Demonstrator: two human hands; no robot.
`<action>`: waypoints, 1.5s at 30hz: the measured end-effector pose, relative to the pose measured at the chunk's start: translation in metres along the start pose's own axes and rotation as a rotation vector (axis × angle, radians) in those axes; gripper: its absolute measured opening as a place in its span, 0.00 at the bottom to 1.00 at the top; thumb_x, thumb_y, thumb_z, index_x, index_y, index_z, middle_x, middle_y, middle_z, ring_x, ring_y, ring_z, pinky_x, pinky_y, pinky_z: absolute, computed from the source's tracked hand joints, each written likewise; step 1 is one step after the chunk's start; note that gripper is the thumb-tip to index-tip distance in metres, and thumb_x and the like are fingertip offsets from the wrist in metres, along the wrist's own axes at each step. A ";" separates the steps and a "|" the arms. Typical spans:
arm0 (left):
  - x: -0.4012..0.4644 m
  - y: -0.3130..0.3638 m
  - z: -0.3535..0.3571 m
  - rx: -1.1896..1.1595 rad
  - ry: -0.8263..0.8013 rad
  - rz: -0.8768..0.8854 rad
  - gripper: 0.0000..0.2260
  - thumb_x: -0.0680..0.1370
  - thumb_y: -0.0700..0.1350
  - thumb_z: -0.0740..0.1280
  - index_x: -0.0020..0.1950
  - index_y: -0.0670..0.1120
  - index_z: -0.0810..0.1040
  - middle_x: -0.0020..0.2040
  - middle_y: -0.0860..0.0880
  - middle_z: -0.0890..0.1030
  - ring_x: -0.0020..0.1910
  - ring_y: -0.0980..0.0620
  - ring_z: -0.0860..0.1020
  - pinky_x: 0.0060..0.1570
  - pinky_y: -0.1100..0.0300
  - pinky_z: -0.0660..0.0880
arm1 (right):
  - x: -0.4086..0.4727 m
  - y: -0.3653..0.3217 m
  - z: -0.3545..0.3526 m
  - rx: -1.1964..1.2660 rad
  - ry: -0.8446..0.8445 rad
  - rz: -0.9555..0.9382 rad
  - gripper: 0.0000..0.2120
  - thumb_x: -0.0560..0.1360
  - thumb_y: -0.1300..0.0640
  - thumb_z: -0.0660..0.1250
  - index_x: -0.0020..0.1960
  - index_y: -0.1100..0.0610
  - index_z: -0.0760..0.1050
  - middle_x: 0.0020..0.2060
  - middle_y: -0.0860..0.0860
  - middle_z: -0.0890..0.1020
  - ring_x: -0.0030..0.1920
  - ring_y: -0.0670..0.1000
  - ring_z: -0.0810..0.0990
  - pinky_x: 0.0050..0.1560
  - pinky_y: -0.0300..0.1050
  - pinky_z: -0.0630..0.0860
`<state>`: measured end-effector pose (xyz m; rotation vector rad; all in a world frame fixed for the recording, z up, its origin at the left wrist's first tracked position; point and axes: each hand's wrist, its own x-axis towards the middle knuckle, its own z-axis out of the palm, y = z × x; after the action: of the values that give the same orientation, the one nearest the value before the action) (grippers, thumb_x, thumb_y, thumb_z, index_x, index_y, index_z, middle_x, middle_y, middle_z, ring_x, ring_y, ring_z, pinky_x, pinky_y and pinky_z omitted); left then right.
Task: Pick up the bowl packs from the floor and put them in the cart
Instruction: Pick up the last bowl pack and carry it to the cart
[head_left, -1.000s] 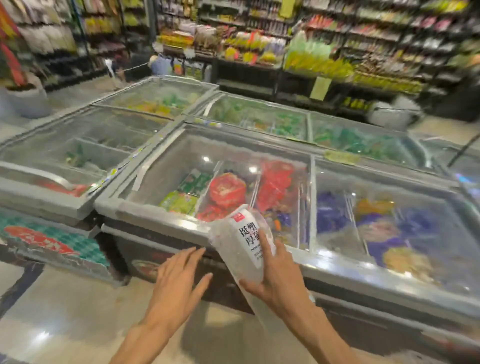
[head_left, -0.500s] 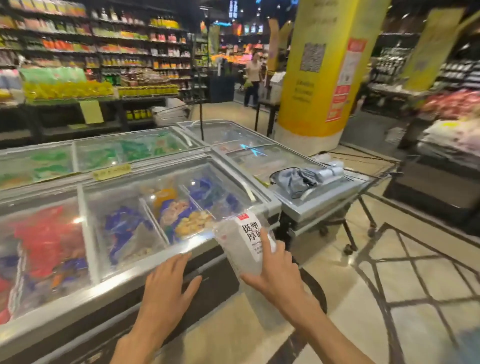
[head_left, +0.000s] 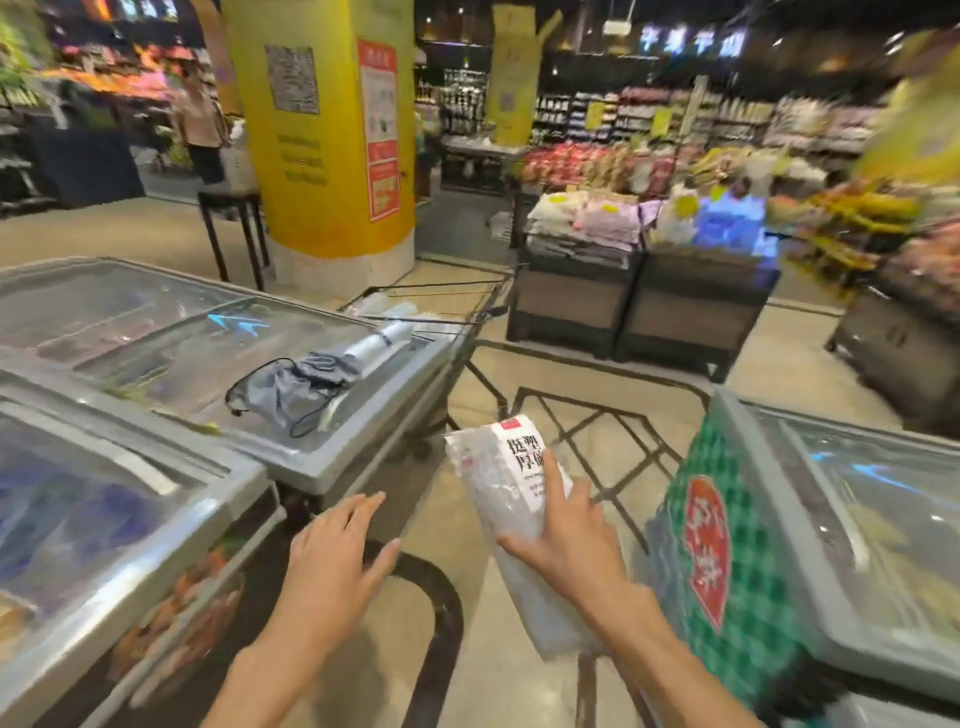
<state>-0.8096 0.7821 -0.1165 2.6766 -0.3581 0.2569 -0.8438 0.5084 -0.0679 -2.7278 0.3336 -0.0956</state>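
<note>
My right hand (head_left: 563, 540) grips a clear plastic bowl pack (head_left: 498, 478) with a white label and black characters, held upright at chest height over the aisle floor. My left hand (head_left: 332, 551) hovers beside it to the left, fingers spread, holding nothing. The wire cart (head_left: 457, 312) stands ahead past the end of the left freezer, and its basket holds several more clear packs (head_left: 384, 317). The cart's lower part is hidden behind the freezer.
Chest freezers (head_left: 291, 447) line my left, with a grey bag and cord (head_left: 296, 379) on the lid. Another freezer (head_left: 810, 530) with a green checked side stands at right. A yellow pillar (head_left: 322, 145), dark display bins (head_left: 639, 306) and a distant person (head_left: 197, 130) lie ahead.
My view has swung right, from the freezers to the aisle and cart. My right hand keeps hold of the bowl pack; my left hand stays open beside it.
</note>
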 end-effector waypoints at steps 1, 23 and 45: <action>0.030 0.008 0.012 -0.003 -0.012 0.031 0.28 0.80 0.64 0.62 0.77 0.55 0.67 0.72 0.53 0.73 0.70 0.50 0.72 0.67 0.47 0.72 | 0.023 0.013 -0.005 -0.011 0.007 0.034 0.56 0.68 0.29 0.68 0.82 0.44 0.37 0.66 0.57 0.66 0.64 0.62 0.71 0.62 0.59 0.74; 0.613 0.212 0.230 -0.081 -0.155 0.348 0.29 0.80 0.64 0.59 0.80 0.57 0.61 0.77 0.54 0.67 0.76 0.53 0.65 0.77 0.48 0.62 | 0.542 0.236 -0.095 0.032 0.123 0.384 0.58 0.68 0.28 0.70 0.81 0.43 0.35 0.73 0.58 0.61 0.71 0.63 0.66 0.67 0.63 0.70; 1.217 0.245 0.413 -0.057 -0.064 0.146 0.27 0.81 0.62 0.60 0.79 0.55 0.64 0.76 0.53 0.69 0.75 0.51 0.65 0.76 0.48 0.61 | 1.204 0.333 -0.126 0.047 0.130 0.132 0.57 0.65 0.25 0.69 0.80 0.39 0.37 0.63 0.54 0.70 0.59 0.57 0.77 0.56 0.57 0.81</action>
<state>0.3261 0.1337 -0.1062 2.6102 -0.5732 0.2009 0.2367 -0.1319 -0.0564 -2.6512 0.5409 -0.2416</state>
